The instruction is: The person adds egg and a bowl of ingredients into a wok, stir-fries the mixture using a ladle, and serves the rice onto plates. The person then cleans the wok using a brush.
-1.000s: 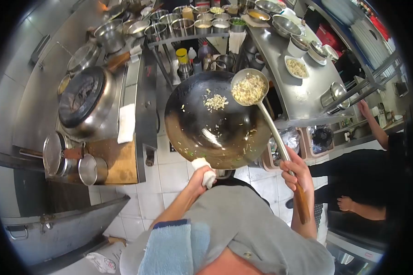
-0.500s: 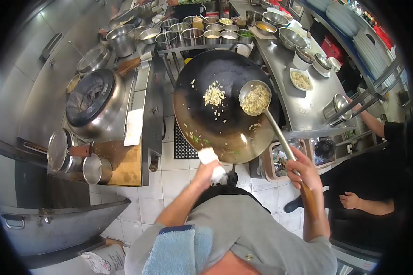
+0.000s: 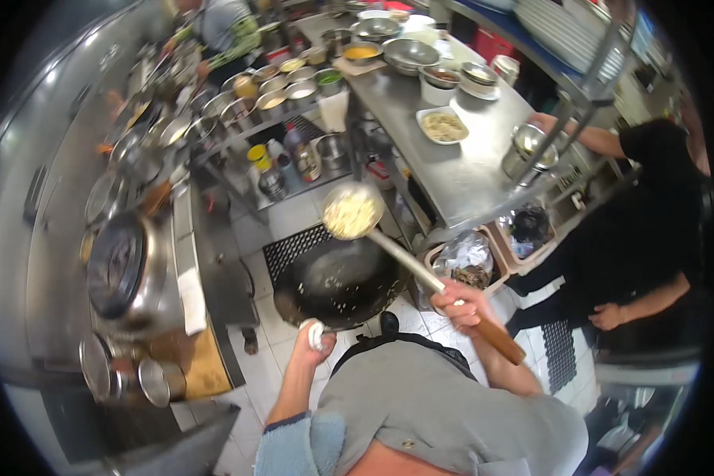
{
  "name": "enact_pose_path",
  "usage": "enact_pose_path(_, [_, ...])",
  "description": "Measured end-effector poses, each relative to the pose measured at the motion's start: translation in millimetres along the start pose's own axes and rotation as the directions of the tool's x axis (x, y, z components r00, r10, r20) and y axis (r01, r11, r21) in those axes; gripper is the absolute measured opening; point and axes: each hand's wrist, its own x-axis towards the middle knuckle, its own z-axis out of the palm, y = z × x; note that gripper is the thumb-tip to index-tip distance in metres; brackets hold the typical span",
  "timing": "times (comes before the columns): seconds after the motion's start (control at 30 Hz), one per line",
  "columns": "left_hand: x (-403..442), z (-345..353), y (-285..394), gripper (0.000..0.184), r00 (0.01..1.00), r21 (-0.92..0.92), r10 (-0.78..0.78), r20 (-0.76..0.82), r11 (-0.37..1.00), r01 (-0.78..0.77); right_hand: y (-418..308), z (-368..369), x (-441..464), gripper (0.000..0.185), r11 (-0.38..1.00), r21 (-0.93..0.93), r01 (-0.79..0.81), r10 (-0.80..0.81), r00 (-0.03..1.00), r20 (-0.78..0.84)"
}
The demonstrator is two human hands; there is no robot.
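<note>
My right hand (image 3: 464,305) is closed around the upper handle of a long ladle (image 3: 404,258), whose wooden end sticks out behind it. The ladle's bowl is heaped with pale, chopped food (image 3: 351,213), perhaps fried rice, and hangs above the wok's far rim. My left hand (image 3: 313,349) grips a folded white cloth (image 3: 316,335) at the near rim of the dark wok (image 3: 337,278); its fingers are partly hidden. A few pale bits cling to the wok's inside.
A steel counter (image 3: 420,170) at right carries a white bowl of similar food (image 3: 442,126) and steel bowls. Steel pots of ingredients (image 3: 272,100) line a shelf ahead. Lined bins (image 3: 468,258) stand at right, near a person in black (image 3: 627,214). Another person (image 3: 226,36) is at the far left.
The wok has come off its place ahead, down and closer to my body, tilted. The ladle has swung left with its food, and the loose heap in the wok is gone. My view has turned right.
</note>
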Motion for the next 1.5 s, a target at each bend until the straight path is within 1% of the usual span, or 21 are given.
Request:
enact_pose_path(0.1, [-11, -2, -10, 0.015, 0.997, -0.070, 0.080, -0.022, 0.994, -0.081, -55, 31, -10, 0.044, 0.803, -0.512, 0.304, -0.448, 0.875, -0.183])
enact_pose_path(0.13, [-11, -5, -10, 0.015, 0.992, -0.058, 0.126, -0.018, 0.990, -0.127, -87, 26, -4, 0.047, 0.729, -0.602, 0.325, -0.465, 0.881, -0.088])
enact_pose_path(0.27, [-29, 0, 3, 0.017, 0.972, -0.009, 0.233, 0.013, 0.972, -0.233, -168, 26, 22, 0.035, 0.660, -0.561, 0.500, -0.591, 0.806, 0.023])
enact_pose_path(0.37, [-55, 24, 8, 0.018, 0.933, 0.054, 0.358, -0.041, 0.933, -0.356, -204, -3, 57, 0.031, 0.655, -0.592, 0.470, -0.640, 0.761, -0.103])
enact_pose_path(0.5, [-98, 45, 23, 0.011, 0.898, -0.019, 0.440, -0.022, 0.898, -0.441, -205, 10, 56, 0.042, 0.553, -0.653, 0.517, -0.682, 0.731, 0.001])
enact_pose_path(0.57, [-117, 56, 34, 0.012, 0.898, -0.114, 0.428, 0.098, 0.902, -0.417, -202, 32, 45, 0.053, 0.419, -0.790, 0.448, -0.730, 0.684, 0.001])
enact_pose_path(0.7, [-147, 66, 55, 0.009, 0.811, -0.255, 0.581, 0.070, 0.797, -0.548, -187, 30, 55, 0.064, 0.159, -0.954, 0.255, -0.857, 0.515, -0.005])
enact_pose_path(0.8, [-162, 60, 92, 0.013, 0.754, -0.323, 0.634, 0.171, 0.759, -0.565, -173, -1, 81, 0.064, -0.015, -0.998, -0.063, -0.918, 0.397, -0.012])
enact_pose_path(0.93, [-195, 67, 141, 0.015, 0.635, -0.365, 0.763, 0.120, 0.629, -0.686, -161, -55, 132, 0.062, -0.440, -0.841, -0.316, -0.897, 0.195, 0.396])
enact_pose_path(1.0, [-214, 64, 169, 0.015, 0.585, -0.319, 0.805, 0.092, 0.581, -0.749, -149, -54, 149, 0.064, -0.412, -0.840, -0.353, -0.911, 0.169, 0.376])
enact_pose_path(1.07, [-230, 37, 207, 0.015, 0.543, -0.281, 0.808, 0.228, 0.589, -0.758, -141, -56, 164, 0.067, -0.423, -0.823, -0.380, -0.906, 0.146, 0.398])
enact_pose_path(1.17, [-250, 47, 232, 0.011, 0.296, -0.201, 0.918, 0.266, 0.353, -0.914, -135, -66, 178, 0.071, -0.464, -0.775, -0.429, -0.879, 0.115, 0.463])
enact_pose_path(1.2, [-245, 25, 259, 0.019, 0.036, 0.302, 0.996, 0.076, 0.012, -0.953, -133, -67, 180, 0.072, -0.465, -0.762, -0.451, -0.876, 0.108, 0.470])
enact_pose_path(1.27, [-253, 78, 261, 0.024, 0.161, -0.260, 0.970, -0.182, 0.110, -0.959, -131, -60, 183, 0.073, -0.457, -0.742, -0.490, -0.874, 0.090, 0.478])
enact_pose_path(1.3, [-250, 88, 273, 0.025, -0.006, -0.127, 0.955, -0.298, -0.046, -0.991, -129, -52, 183, 0.073, -0.448, -0.736, -0.508, -0.875, 0.081, 0.477])
enact_pose_path(1.33, [-250, 66, 297, 0.025, -0.245, 0.262, 0.965, -0.096, -0.213, -0.941, -128, -45, 183, 0.072, -0.438, -0.731, -0.524, -0.878, 0.073, 0.473])
enact_pose_path(1.37, [-250, 28, 330, 0.025, -0.384, 0.558, 0.905, 0.184, -0.418, -0.716, -132, -39, 183, 0.072, -0.530, -0.684, -0.501, -0.812, 0.067, 0.580])
enact_pose_path(1.4, [-250, 8, 353, 0.026, -0.393, 0.700, 0.783, 0.482, -0.614, -0.365, -139, -33, 182, 0.072, -0.616, -0.626, -0.478, -0.733, 0.058, 0.678])
enact_pose_path(1.43, [-246, 26, 353, 0.028, -0.478, 0.762, 0.641, 0.600, -0.640, 0.097, -136, -22, 185, 0.071, -0.597, -0.757, -0.267, -0.793, 0.056, 0.606])
enact_pose_path(1.47, [-246, 23, 363, 0.028, -0.458, 0.759, 0.612, 0.645, -0.583, 0.290, -133, -10, 187, 0.069, -0.531, -0.846, -0.043, -0.847, 0.053, 0.529])
enact_pose_path(1.5, [-247, 14, 375, 0.028, -0.429, 0.724, 0.586, 0.687, -0.503, 0.473, -118, 20, 185, 0.067, -0.189, -0.915, 0.356, -0.945, 0.187, 0.268])
